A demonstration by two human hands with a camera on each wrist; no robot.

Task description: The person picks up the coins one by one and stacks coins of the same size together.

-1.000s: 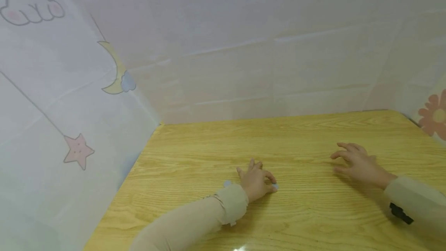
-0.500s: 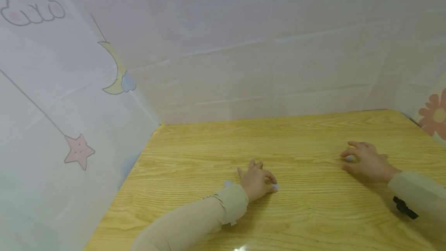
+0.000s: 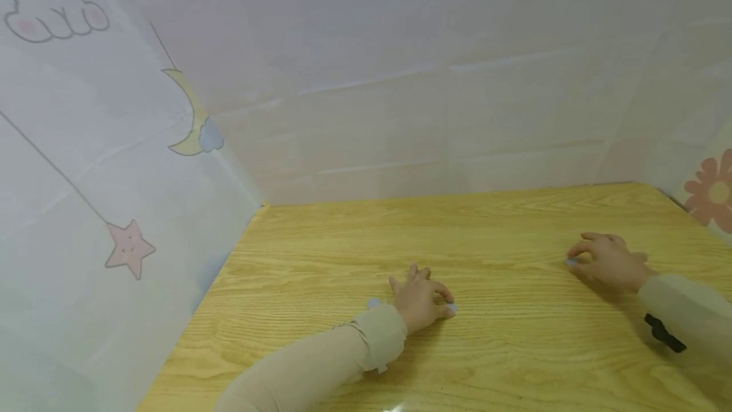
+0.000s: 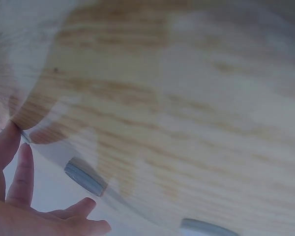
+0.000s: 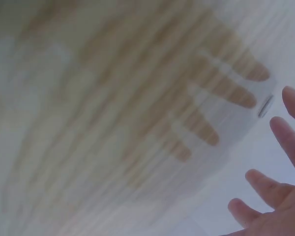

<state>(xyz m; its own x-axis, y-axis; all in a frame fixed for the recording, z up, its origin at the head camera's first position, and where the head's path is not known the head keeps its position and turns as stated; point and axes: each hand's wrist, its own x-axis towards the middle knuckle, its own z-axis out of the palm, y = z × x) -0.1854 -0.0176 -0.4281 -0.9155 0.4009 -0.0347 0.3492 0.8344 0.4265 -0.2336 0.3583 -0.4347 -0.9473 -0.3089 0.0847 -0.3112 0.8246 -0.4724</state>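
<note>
Three small pale discs show from your head: one [image 3: 373, 302] left of your left hand [image 3: 420, 301], one [image 3: 452, 306] at its curled fingers, one [image 3: 570, 262] under your right hand's [image 3: 609, 260] fingertips. They lie flat on the table [image 3: 515, 348], so a pinch could skid off. At the left wrist, loose fingers [image 4: 24, 172] hover near a disc [image 4: 83, 178]. At the right wrist, spread fingers [image 5: 292, 105] flank one [image 5: 264, 105], holding nothing; blur hides contact.

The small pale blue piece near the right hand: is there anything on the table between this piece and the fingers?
Nothing visible stands between them. In the head view the small pale blue piece lies on the wooden table right at the fingertips of the right hand. Whether they touch it cannot be told. The right wrist view is blurred.
</note>
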